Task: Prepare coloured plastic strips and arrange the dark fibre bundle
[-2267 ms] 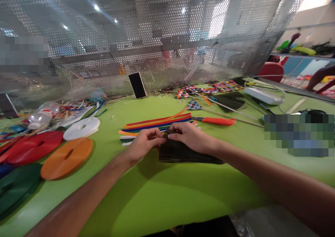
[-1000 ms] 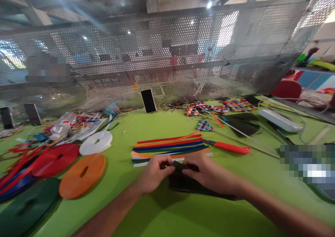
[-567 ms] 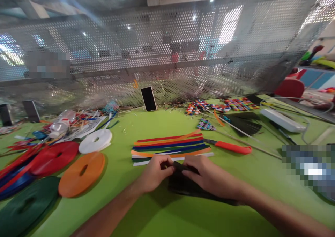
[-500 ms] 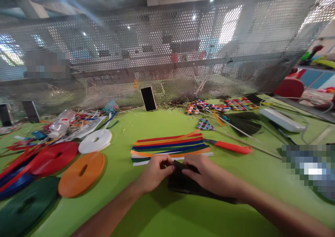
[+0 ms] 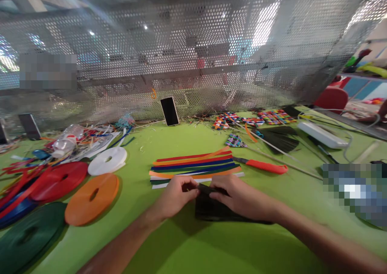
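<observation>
A bundle of black strips (image 5: 211, 209) lies low over the green table, in front of me. My left hand (image 5: 178, 195) pinches its left end between thumb and fingers. Gripping the same bundle from the right, my right hand (image 5: 234, 193) has its thumb and fingers pressed on the upper edge. Just beyond both hands, coloured strips (image 5: 193, 163) in red, orange, blue, green and white lie side by side. A red-handled knife (image 5: 266, 166) rests to the right of them, its blade end near the strips.
Orange (image 5: 105, 201), red (image 5: 72, 181), white (image 5: 102, 165) and green rolls (image 5: 39, 229) lie at the left, beside a plastic bottle (image 5: 65, 145). A phone (image 5: 169, 111) leans on the mesh at the back. Woven pieces (image 5: 235, 141) and a white power strip (image 5: 322, 135) are at the right.
The view has shifted slightly, so things sit a little higher and further left. Both hands keep hold of the black bundle, whose lower part is a little more visible.
</observation>
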{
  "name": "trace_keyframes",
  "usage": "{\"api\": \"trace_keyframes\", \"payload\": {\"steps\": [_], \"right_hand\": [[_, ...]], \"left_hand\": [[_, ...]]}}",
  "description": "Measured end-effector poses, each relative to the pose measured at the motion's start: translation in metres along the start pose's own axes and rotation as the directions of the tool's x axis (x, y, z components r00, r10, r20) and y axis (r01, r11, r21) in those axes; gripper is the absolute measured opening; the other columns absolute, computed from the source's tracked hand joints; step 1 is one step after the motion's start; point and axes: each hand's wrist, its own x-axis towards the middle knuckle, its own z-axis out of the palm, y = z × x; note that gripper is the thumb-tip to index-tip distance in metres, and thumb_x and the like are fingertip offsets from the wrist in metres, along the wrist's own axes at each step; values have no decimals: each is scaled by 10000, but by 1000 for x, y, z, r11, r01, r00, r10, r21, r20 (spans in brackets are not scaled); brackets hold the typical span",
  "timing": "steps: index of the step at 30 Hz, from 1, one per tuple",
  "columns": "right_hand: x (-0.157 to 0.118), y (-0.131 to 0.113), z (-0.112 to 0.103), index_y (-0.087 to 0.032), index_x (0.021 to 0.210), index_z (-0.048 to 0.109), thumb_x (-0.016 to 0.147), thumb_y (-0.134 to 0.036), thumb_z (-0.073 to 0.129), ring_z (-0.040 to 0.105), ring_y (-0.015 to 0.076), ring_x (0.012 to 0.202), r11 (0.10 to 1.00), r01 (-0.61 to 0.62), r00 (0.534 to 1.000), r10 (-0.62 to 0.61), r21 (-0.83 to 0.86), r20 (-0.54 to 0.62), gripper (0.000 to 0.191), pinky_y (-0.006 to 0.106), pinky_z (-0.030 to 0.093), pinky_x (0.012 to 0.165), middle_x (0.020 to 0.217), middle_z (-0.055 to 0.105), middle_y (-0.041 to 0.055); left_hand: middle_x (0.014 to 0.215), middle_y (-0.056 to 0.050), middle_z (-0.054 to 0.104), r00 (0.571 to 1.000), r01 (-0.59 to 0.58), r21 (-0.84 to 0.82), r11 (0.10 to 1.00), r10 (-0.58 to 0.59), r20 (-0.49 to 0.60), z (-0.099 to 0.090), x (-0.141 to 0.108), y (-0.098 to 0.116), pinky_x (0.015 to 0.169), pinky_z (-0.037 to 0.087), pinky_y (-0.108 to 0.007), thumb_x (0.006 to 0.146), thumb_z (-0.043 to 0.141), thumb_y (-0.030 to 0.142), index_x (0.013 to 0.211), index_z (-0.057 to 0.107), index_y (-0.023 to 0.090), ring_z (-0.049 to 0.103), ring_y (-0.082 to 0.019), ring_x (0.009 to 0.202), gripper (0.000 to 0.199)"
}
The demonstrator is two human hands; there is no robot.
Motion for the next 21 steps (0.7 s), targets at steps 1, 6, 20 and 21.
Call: {"api": "trace_keyframes", "payload": {"steps": [1, 6, 20, 21], "right_hand": [[0, 0, 0, -146, 794, 615, 921, -227, 554, 530, 154, 690, 1000, 1, 1000, -1, -5, 8, 163, 265, 362, 614, 797, 656, 62], [-1, 1, -2, -145, 768, 602, 931, -237, 550, 512, 145, 679, 1000, -5, 1000, 5, 6, 18, 194, 265, 356, 614, 786, 651, 61], [-2, 0, 3, -146, 810, 596, 939, -214, 534, 529, 149, 717, 1000, 1, 1000, -1, -18, 7, 158, 265, 371, 644, 833, 650, 59], [-2, 0, 3, -145, 811, 596, 941, -213, 529, 529, 150, 717, 1000, 2, 1000, -2, -22, 2, 160, 265, 372, 645, 834, 648, 61]], "left_hand": [[681, -3, 585, 1000, 6, 8, 1000, -6, 15, -1, 0, 0, 618, 363, -263, 737, 646, 276, 743, 633, 145, 481, -135, 635, 132], [675, -9, 602, 998, -58, 99, 993, 57, 10, 0, -2, 4, 598, 367, -259, 744, 643, 265, 738, 657, 150, 494, -136, 622, 117], [599, 33, 522, 994, -72, 133, 988, 82, -73, 7, -2, 3, 558, 342, -236, 710, 593, 196, 661, 566, 156, 435, -104, 576, 69], [598, 33, 518, 994, -68, 127, 989, 79, -78, 7, -3, 3, 558, 340, -236, 706, 590, 193, 656, 562, 156, 432, -103, 577, 68]]}}
